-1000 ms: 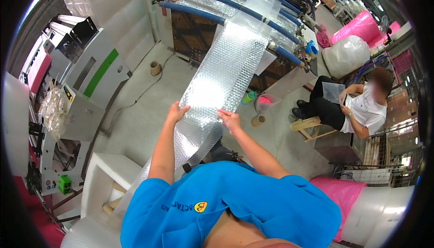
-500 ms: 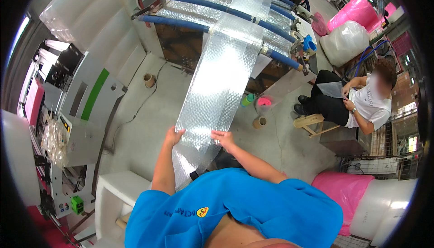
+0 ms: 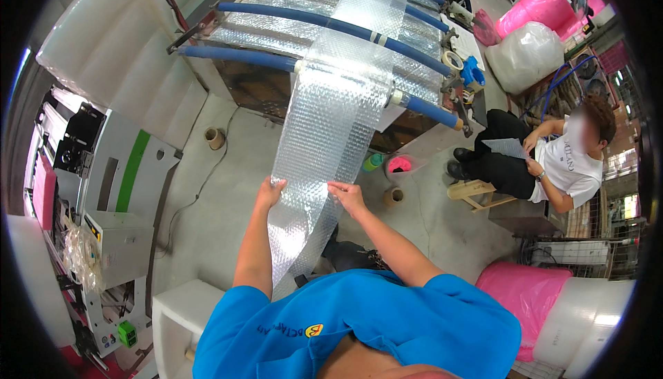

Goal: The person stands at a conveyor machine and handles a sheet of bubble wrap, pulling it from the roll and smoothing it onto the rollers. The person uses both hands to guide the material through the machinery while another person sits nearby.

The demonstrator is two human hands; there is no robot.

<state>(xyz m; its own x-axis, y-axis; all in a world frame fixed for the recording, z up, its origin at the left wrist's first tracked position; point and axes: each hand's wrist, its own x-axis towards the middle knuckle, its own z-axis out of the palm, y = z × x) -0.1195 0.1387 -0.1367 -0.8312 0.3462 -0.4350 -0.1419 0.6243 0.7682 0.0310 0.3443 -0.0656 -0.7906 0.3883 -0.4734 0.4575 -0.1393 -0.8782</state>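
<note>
A long strip of clear bubble wrap (image 3: pixel 324 113) comes down toward me over the blue rollers (image 3: pixel 331 23) of a machine. My left hand (image 3: pixel 269 191) pinches its left edge, thumb on top. On the opposite edge, my right hand (image 3: pixel 347 197) is closed the same way, with the thumb and fingers gripping the film. Between my hands the strip is stretched fairly flat. Below them it hangs folded and twisted toward my body, its lower end hidden by my blue shirt.
At the right a person (image 3: pixel 552 151) sits on a wooden stool (image 3: pixel 480 192), holding a clear sheet. Cardboard cores (image 3: pixel 393 196) and a bin with pink contents (image 3: pixel 400 166) stand on the floor. A grey machine (image 3: pixel 124 192) is at the left, pink rolls (image 3: pixel 535 10) at the back right.
My hands have moved slightly away from my body with the bubble wrap still gripped. The view has shifted a little, and the hanging part now looks more twisted.
</note>
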